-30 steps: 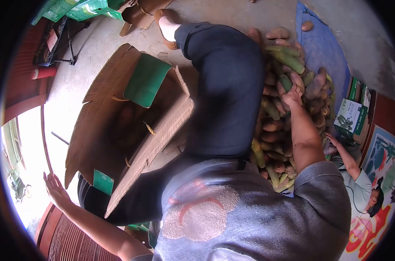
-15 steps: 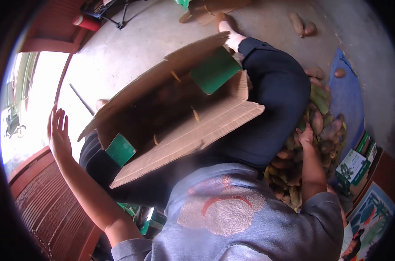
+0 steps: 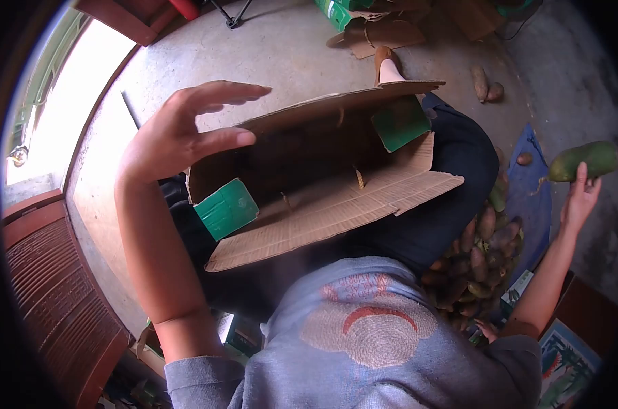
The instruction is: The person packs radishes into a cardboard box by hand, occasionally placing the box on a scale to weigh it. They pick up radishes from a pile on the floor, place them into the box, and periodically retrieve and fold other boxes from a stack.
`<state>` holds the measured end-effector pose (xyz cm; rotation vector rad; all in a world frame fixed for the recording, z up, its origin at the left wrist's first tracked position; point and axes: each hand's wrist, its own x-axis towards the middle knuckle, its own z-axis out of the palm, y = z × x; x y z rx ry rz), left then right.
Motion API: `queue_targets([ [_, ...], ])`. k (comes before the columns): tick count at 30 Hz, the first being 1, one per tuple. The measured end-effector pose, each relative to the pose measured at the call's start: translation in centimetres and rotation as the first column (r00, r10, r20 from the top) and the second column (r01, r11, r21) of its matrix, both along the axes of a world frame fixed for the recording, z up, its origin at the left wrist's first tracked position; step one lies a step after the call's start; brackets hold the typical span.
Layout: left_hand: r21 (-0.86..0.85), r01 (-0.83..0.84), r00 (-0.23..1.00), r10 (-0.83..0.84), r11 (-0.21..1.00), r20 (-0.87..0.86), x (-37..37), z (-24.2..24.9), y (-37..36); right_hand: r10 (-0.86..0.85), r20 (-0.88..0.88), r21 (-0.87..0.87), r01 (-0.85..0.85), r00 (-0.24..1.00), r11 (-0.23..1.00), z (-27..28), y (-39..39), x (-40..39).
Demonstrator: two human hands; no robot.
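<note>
Here's the concrete floor [image 3: 288, 61] running across the scene, and on it the big open cardboard box [image 3: 322, 218], right in the middle between the person's legs, mouth turned upward, a green flap at each end. Over to the right, past the dark trouser leg [image 3: 459, 150], there's the heap of tubers [image 3: 479, 262], brown and reddish, with the blue sheet [image 3: 530, 177] showing along its far right side. Now the left grip [image 3: 176, 133]: spread wide, thumb well apart from the fingers, up at the box's left end; whether it touches the cardboard, I can't tell. Out on the right, the right grip [image 3: 578, 201] is closed on a long green vegetable [image 3: 585, 161], fingers against its near side, held up clear of the heap. Another person's hand [image 3: 486, 331] is at the heap's near edge. And smallest, a lone round tuber [image 3: 524, 159] on the blue sheet.
</note>
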<state>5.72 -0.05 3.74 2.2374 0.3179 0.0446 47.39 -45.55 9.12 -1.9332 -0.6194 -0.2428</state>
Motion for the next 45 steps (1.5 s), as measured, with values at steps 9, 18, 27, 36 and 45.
queue_targets([
  [9, -0.030, 0.022, 0.999, -0.021, 0.999, 0.047, -2.3, -1.1, 0.7, 0.838, -0.218, -0.119, -0.865, 0.501, 0.487, 4.6, 21.9, -18.0],
  [18, -0.023, -0.004, 0.994, 0.007, 1.000, 0.109, -3.3, -1.4, 0.5, 0.687, -0.702, -0.548, -0.760, 0.189, -0.350, -10.8, 30.9, -24.3],
  [27, 0.020, 0.017, 0.993, -0.019, 1.000, 0.117, -3.5, -1.6, 0.6, 0.773, -0.550, -0.826, -0.345, 0.318, -0.446, -19.5, 33.3, -22.8],
  [36, -0.107, -0.037, 0.998, 0.042, 0.994, 0.047, -3.4, -1.3, 0.4, 0.734, -0.673, -0.402, -0.876, 0.087, -0.265, -4.8, 29.1, -23.0],
  [45, -0.140, -0.225, 0.967, 0.238, 0.964, 0.087, -4.6, -0.8, 1.0, 0.397, -0.494, 0.039, -0.436, 0.774, 0.899, -1.3, 9.0, -10.4],
])
